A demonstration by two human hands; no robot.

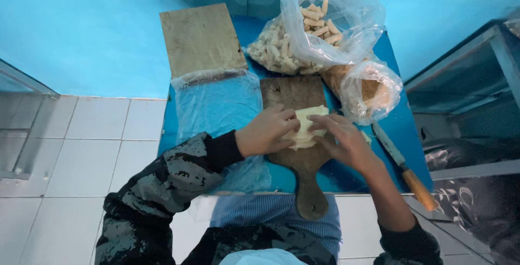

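A pale yellow sheet of dough [306,120] lies folded on a dark wooden paddle board [303,162] in the middle of a small blue table [403,129]. My left hand [266,131] presses on the dough's left side, fingers curled over it. My right hand [342,139] grips its right edge, thumb and fingers pinching the fold. Both hands touch the dough at once. A small scrap of dough [367,137] sits just right of my right hand.
A knife with a wooden handle [406,167] lies at the table's right edge. Behind the board stand a clear bag of rolled sticks [319,26] and a smaller bag of brown crumbs [371,89]. A plain wooden board [200,37] and a plastic sheet [216,105] are at the left. White floor tiles [97,135] lie below.
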